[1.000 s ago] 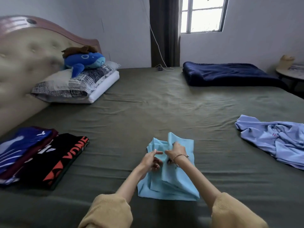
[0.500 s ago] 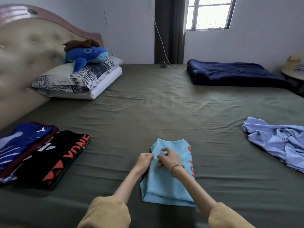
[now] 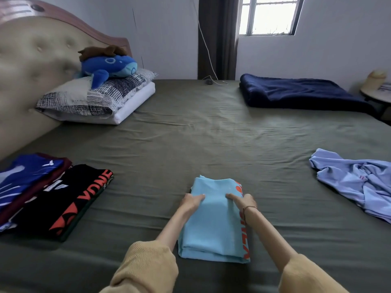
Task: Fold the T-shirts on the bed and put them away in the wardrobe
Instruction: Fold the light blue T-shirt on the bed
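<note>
A light blue T-shirt [image 3: 213, 225] with orange lettering lies folded into a narrow rectangle on the olive bed sheet [image 3: 201, 140] in front of me. My left hand [image 3: 191, 201] rests on its left edge with the fingers stretched flat over the cloth. My right hand [image 3: 242, 200] lies on the right side, fingers pointing inward across the fabric. A folded black T-shirt [image 3: 63, 199] with red letters sits at the left, next to a folded blue one [image 3: 23, 178] on a maroon one. A crumpled lilac T-shirt [image 3: 355, 182] lies at the right.
Pillows [image 3: 95, 98] with a blue plush whale [image 3: 108, 67] sit against the padded headboard [image 3: 31, 60] at the back left. A folded navy blanket [image 3: 300, 94] lies at the back right. A small round table [image 3: 378, 92] stands beyond the bed's right edge.
The raised flap of the light blue T-shirt has been laid down into a flat fold. Both hands have moved apart from the middle to its two sides.
</note>
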`<state>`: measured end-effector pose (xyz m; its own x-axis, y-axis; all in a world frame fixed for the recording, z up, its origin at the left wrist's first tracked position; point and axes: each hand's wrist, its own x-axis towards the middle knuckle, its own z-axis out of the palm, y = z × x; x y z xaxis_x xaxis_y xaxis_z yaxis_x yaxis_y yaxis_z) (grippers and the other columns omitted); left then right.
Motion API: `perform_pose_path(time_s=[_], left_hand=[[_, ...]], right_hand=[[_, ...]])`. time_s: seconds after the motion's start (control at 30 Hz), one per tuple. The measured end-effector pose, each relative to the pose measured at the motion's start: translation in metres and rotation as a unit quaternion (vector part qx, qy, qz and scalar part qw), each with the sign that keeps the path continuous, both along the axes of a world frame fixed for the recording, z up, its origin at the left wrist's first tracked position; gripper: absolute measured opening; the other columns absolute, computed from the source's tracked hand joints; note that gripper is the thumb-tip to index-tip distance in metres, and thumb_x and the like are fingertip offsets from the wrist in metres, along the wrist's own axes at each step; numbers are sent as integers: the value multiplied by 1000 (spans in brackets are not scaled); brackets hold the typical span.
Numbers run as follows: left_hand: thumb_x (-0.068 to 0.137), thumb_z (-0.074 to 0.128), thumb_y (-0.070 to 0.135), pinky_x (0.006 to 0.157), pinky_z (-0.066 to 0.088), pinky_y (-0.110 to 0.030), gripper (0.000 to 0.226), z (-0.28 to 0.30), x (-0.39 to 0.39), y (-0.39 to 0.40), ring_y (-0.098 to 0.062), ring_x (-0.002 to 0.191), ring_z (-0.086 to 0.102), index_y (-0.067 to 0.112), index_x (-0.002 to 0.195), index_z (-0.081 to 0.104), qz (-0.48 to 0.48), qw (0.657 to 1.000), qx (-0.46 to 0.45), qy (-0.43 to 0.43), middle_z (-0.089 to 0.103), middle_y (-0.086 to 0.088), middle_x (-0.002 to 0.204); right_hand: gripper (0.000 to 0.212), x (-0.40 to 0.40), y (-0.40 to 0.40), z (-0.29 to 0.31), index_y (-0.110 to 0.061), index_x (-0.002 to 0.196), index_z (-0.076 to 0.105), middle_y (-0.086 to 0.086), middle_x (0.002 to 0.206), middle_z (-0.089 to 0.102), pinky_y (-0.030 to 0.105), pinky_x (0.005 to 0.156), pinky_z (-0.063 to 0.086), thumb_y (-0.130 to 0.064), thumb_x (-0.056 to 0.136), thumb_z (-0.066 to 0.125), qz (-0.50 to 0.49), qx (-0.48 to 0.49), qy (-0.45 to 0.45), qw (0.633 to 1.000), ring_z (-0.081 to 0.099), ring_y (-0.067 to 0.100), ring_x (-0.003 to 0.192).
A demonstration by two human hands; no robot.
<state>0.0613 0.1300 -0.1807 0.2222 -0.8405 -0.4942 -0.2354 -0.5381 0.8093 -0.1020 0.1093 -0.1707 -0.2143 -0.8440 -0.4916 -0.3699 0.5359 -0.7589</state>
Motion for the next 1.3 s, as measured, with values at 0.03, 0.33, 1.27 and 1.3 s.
perform_pose_path(time_s=[0.03,0.33,1.27,1.3], left_hand=[[75,62,40,88,50,-36,42,0,0,-1,-27,100,64,6,101,64,-3,1000,2,22,65,-10,108],[95,52,15,68,56,-31,32,28,3,-14,-15,63,68,-6,119,58,4,979,-68,194,69,-10,88],[87,38,-7,56,43,-19,25,-8,16,41,-12,65,52,6,83,60,15,996,-84,-2,61,-8,83],[90,42,2,54,42,-23,16,-6,13,39,-14,62,50,5,85,56,39,997,-64,13,59,-8,81]], right_hand=[[54,-2,-2,0,0,117,54,13,103,62,29,71,48,-33,78,72,-9,4,-52,999,61,29,90],[17,-12,-8,47,-6,92,61,-8,47,63,11,37,42,6,80,64,6,-120,-287,950,57,2,38],[46,-88,45,-2,-52,57,68,-13,86,66,8,75,42,-10,56,49,371,-200,91,902,58,-4,75],[43,-88,43,-3,-46,55,69,-13,78,68,9,72,43,-8,63,53,336,-194,86,918,59,-4,68]])
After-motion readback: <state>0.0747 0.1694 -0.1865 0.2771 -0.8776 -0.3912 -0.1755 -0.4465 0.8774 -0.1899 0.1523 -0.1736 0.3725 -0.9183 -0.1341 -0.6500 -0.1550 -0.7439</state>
